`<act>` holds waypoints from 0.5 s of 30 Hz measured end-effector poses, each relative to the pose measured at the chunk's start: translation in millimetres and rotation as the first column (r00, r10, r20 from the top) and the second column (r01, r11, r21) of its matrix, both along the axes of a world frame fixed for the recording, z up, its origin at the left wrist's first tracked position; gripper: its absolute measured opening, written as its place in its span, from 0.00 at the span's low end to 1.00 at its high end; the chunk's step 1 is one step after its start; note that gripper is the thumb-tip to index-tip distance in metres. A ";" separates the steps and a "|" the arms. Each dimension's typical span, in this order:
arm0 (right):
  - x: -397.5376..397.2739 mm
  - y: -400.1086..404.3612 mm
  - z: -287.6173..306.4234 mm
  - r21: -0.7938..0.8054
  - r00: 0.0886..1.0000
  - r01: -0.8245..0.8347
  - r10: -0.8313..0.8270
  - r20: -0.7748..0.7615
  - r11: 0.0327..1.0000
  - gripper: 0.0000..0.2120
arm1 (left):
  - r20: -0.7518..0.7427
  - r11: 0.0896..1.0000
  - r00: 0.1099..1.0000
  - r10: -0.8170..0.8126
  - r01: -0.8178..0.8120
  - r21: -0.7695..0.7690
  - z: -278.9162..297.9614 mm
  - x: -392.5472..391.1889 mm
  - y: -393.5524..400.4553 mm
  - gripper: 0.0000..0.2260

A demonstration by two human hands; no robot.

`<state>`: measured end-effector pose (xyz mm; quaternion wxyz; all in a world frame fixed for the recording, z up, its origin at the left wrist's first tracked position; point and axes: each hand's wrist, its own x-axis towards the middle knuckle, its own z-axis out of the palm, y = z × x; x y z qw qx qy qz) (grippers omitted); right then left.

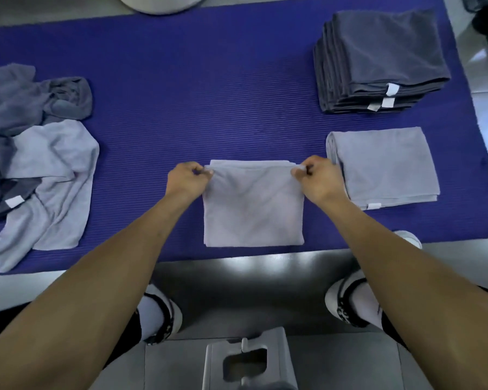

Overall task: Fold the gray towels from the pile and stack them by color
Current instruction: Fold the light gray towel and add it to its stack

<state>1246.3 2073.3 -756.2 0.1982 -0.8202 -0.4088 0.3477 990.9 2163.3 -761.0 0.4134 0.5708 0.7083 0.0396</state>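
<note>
Both arms reach forward over the blue mat point(209, 94), and the left hand point(185, 180) and the right hand point(317, 180) each pinch one far corner of the folded light gray towel point(252, 209) with curled fingers. This towel lies flat between the two hands. To the right of the right hand lies the light gray stack point(383, 164), behind it the dark gray stack point(383, 57), and left of the left hand lies the pile point(34, 153).
</note>
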 end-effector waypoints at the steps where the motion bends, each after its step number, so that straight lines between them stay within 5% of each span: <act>1: 2.1 7.4 -5.1 -0.003 1.000 0.003 -0.003 -0.002 1.000 0.09 | 0.000 1.000 1.000 0.018 -0.018 -0.009 -5.8 2.6 8.7 0.07; 4: 6.3 21.1 -23.6 0.059 0.996 0.067 -0.064 -0.055 0.996 0.07 | 0.109 0.989 0.983 0.148 -0.146 -0.022 -24.2 6.5 18.4 0.06; 6: 3.6 16.9 -32.2 0.099 0.996 0.079 -0.074 -0.056 0.992 0.09 | 0.196 0.985 0.966 0.170 -0.169 -0.024 -35.1 6.0 7.0 0.14; 9: -4.8 -13.1 -46.4 0.122 0.982 -0.175 0.164 0.095 0.977 0.20 | 0.199 0.988 0.973 -0.120 0.098 0.115 -48.6 -3.0 -34.7 0.22; 12: -14.7 -52.6 -67.3 0.142 0.828 -0.538 0.490 0.273 0.831 0.21 | -0.061 0.732 0.802 -0.595 0.572 0.370 -71.8 -17.8 -76.2 0.23; 15: -16.6 -76.4 -94.2 0.044 0.642 -0.743 0.692 0.332 0.668 0.23 | -0.322 0.511 0.546 -0.773 0.837 0.193 -95.5 -31.0 -96.8 0.26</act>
